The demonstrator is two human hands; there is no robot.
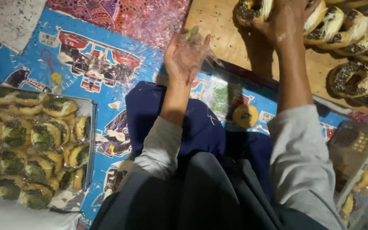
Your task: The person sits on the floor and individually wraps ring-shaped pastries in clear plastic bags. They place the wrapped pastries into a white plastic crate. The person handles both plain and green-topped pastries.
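Patterned blue mat [107, 91] covering the floor, seen from above. Wooden board [218, 32], upper right, carrying rows of ring-shaped pastries with dark sprinkles [354, 79]. Metal tray [91, 127], left, filled with bagged pastries topped in green [30, 140]. Right hand [284, 19], at the top edge over the board, its grip closed round one sprinkled ring pastry [250, 9], lifted just clear of the rows. Left hand [184, 57], raised over the mat near the board's edge, palm up, fingers loosely curled about a crumpled clear plastic bag [201, 44]. Single small yellow pastry [245, 116] lying on the mat between the forearms.
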